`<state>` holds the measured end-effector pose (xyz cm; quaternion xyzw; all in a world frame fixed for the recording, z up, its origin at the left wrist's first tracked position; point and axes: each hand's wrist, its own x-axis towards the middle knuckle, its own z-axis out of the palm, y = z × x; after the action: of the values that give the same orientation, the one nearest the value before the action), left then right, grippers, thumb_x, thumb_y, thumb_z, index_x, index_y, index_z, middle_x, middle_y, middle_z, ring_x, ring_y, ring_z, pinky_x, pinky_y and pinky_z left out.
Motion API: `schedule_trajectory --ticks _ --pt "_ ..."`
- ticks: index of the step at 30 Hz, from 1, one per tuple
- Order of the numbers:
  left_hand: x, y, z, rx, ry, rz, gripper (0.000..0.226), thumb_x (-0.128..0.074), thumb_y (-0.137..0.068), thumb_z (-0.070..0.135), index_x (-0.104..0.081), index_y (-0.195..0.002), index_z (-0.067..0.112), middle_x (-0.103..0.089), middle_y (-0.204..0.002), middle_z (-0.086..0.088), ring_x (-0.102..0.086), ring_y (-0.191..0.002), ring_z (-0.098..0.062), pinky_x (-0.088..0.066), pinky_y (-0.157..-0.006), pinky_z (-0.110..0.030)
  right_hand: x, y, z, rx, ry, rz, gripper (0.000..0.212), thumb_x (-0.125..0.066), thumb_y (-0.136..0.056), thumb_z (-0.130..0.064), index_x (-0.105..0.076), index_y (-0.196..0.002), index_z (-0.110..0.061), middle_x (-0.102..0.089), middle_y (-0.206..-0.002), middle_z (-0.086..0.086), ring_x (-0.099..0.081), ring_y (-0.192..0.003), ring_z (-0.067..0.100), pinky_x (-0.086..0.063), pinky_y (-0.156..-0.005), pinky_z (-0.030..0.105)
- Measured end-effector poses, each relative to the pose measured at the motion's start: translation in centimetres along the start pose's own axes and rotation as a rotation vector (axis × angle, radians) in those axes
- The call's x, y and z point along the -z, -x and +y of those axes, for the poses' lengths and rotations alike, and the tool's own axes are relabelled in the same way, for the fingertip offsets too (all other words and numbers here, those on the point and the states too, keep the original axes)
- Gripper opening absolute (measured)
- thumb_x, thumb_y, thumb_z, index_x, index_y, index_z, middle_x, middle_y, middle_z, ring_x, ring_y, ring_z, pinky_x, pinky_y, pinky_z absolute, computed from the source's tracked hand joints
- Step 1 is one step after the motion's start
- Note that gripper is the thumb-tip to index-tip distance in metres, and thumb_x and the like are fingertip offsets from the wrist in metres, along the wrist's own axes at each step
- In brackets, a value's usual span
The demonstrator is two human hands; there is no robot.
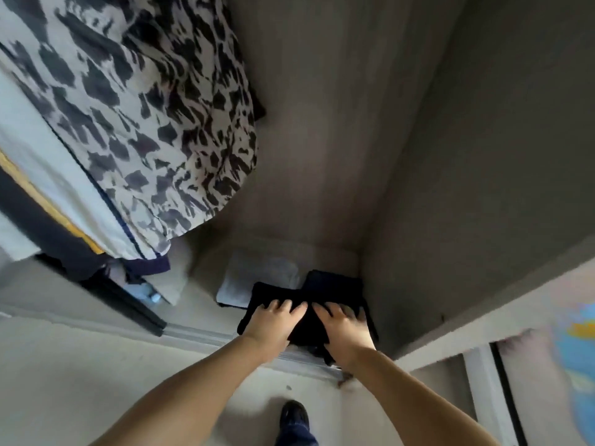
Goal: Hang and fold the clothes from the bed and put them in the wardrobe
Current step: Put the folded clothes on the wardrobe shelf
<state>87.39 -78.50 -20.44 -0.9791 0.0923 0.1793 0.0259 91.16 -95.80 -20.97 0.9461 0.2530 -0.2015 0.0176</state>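
A folded black garment [307, 329] lies at the front of the wardrobe floor [206, 249], partly over a folded dark one [335, 281] and a folded pale grey one [260, 275]. My left hand [270, 326] rests flat on its left part with fingers spread. On the right part lies my right hand [346, 329], fingers straight and the thumb at the garment's right edge. Both forearms reach in from below.
Hanging clothes fill the upper left: a black-and-white patterned garment [154, 101], a pale one [58, 175] and a dark one with yellow trim [48, 220]. The wardrobe's side wall [467, 156] stands close on the right. My shoe [294, 416] is on the floor.
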Motion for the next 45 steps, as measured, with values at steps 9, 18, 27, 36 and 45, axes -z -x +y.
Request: schedule_trajectory --ticks 9,18,27,36,45 --pt "-11.1 -24.2 -4.1 -0.062 0.017 0.161 0.078 -0.055 -0.09 0.024 -0.008 -0.151 0.022 -0.036 -0.143 -0.01 -0.04 -0.125 -0.033 -0.038 -0.101 -0.047 -9.0 -21.3 8.8 -0.13 0.082 0.105 0.077 -0.057 -0.091 -0.03 -0.01 -0.151 -0.031 -0.029 -0.15 0.003 -0.032 -0.134 0.032 -0.023 -0.112 0.056" --pt "-29.3 -38.4 -0.8 -0.099 -0.034 0.301 0.08 -0.048 -0.093 0.012 0.004 -0.152 0.024 -0.02 -0.155 -0.008 -0.019 -0.142 -0.03 -0.009 -0.114 -0.058 -27.5 -31.0 14.3 -0.348 0.006 0.22 0.079 -0.054 -0.094 -0.019 -0.003 -0.151 -0.037 -0.011 -0.159 -0.002 -0.008 -0.146 0.028 -0.001 -0.112 0.065" --pt "-39.9 -37.5 0.6 -0.16 0.076 -0.126 0.107 -0.059 -0.087 0.025 0.032 -0.141 0.034 0.043 -0.147 -0.004 0.037 -0.136 -0.03 -0.002 -0.108 -0.068 -38.0 -31.0 12.9 -0.399 -0.136 -0.125 0.097 -0.047 -0.09 -0.002 0.019 -0.146 -0.045 0.029 -0.156 -0.006 0.024 -0.144 0.032 0.0 -0.112 0.065" --pt "-22.7 -27.6 -2.3 -0.208 0.2 -0.114 0.061 -0.044 -0.092 0.02 -0.023 -0.149 0.017 -0.033 -0.145 -0.013 -0.034 -0.131 -0.029 -0.038 -0.102 -0.04 -20.1 -24.3 10.3 -0.416 -0.374 -0.155 0.044 -0.042 -0.097 -0.023 -0.041 -0.141 -0.019 -0.049 -0.139 0.012 -0.049 -0.125 0.031 -0.044 -0.099 0.038" --pt "-1.2 -13.1 -1.4 -0.196 0.22 -0.127 0.038 -0.045 -0.094 0.024 -0.05 -0.13 0.01 -0.05 -0.127 -0.016 -0.049 -0.117 -0.033 -0.046 -0.091 -0.04 -1.8 -8.8 1.9 -0.382 -0.407 -0.057 0.031 -0.039 -0.1 -0.029 -0.062 -0.114 -0.013 -0.066 -0.114 0.012 -0.061 -0.104 0.03 -0.046 -0.08 0.03"
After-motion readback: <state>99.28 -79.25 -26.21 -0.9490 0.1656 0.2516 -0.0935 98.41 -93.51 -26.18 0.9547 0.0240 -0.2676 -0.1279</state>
